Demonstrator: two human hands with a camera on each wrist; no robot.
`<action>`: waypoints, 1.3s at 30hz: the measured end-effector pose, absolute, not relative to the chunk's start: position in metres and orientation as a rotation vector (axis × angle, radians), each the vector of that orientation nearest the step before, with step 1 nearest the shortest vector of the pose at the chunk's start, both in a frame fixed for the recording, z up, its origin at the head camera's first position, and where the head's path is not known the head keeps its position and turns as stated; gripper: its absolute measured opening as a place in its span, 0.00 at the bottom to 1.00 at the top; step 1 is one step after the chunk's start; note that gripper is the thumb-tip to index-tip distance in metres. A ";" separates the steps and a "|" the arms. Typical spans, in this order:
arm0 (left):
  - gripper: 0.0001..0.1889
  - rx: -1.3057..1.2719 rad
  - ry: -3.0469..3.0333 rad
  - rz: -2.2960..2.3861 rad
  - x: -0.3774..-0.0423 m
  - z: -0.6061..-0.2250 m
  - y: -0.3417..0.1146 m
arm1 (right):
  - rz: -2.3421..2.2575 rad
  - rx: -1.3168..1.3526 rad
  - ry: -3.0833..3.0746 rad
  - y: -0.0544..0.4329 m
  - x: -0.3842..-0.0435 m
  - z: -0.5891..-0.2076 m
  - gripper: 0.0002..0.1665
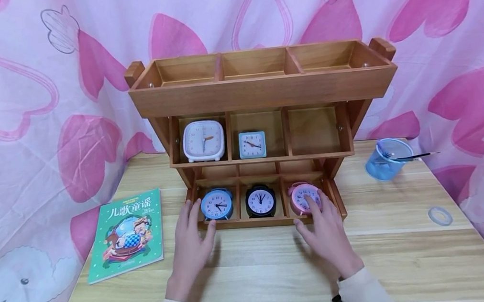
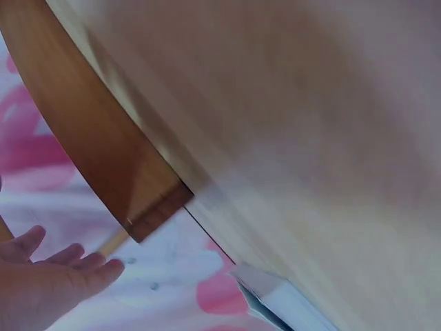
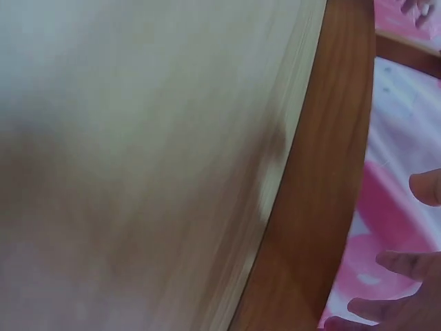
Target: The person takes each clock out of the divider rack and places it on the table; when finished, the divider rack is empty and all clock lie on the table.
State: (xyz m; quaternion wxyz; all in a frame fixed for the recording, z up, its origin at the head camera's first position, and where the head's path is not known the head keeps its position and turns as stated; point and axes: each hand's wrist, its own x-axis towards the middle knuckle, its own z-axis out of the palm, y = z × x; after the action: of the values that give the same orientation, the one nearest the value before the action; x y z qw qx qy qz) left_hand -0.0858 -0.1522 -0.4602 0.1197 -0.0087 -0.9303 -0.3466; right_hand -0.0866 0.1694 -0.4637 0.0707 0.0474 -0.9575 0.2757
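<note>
My left hand (image 1: 191,245), fingers spread, is beside the left end of the bottom row of a wooden shelf (image 1: 258,93), close to a blue alarm clock (image 1: 217,204). A black alarm clock (image 1: 261,201) stands in the middle compartment. Over the right compartment, my right hand (image 1: 328,232) has its fingers extended, overlapping part of a pink alarm clock (image 1: 301,198). Both wrist views show loosely spread fingers with nothing gripped, near the shelf's front board (image 2: 103,124). On the middle row sit a white rounded clock (image 1: 203,141) and a small light-blue square clock (image 1: 252,145).
A green children's book (image 1: 127,235) lies on the table (image 1: 261,274) at left. To the right stand a blue mesh pen cup (image 1: 383,166) with brushes in it and a translucent ring (image 1: 440,216). Pink heart-patterned curtain (image 1: 230,15) hangs behind and at both sides.
</note>
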 end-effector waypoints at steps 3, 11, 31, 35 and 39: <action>0.34 0.032 -2.754 -1.096 -0.097 -0.457 -0.166 | 0.827 0.133 -2.891 0.174 -0.099 -0.466 0.42; 0.30 0.106 -2.845 -1.269 -0.121 -0.459 -0.190 | 0.877 0.078 -2.972 0.179 -0.126 -0.472 0.42; 0.28 0.195 -2.967 -1.417 -0.130 -0.467 -0.200 | 0.905 0.019 -2.980 0.177 -0.136 -0.473 0.35; 0.28 0.208 -2.962 -1.436 -0.130 -0.468 -0.201 | 0.952 0.058 -2.884 0.174 -0.134 -0.466 0.34; 0.28 0.200 -2.957 -1.428 -0.130 -0.469 -0.203 | 0.979 0.113 -2.753 0.174 -0.127 -0.452 0.33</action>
State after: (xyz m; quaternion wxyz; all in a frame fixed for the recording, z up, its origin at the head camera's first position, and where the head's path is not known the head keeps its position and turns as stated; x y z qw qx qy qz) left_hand -0.1303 -0.2027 -0.4689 -0.0738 0.0607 -0.8964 -0.4329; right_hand -0.1275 0.1738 -0.4523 0.1087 0.0384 -0.9359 0.3328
